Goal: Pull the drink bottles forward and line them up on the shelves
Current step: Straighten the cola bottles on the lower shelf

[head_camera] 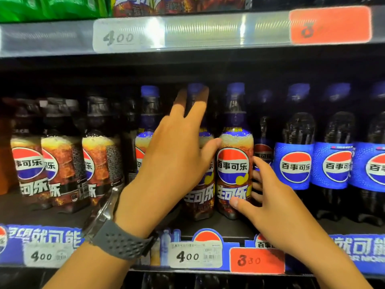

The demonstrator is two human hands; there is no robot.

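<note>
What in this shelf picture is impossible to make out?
- Head view: middle purple-capped bottle, mostly hidden by the left hand.
- Right hand: fingertips hidden behind the front cola bottle.
- Red price tag above: figures blurred.
- Barcode label: print too small.

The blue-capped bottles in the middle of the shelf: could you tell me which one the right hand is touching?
The right hand touches the rightmost one, logo fully visible. The left hand covers its neighbour.
</note>
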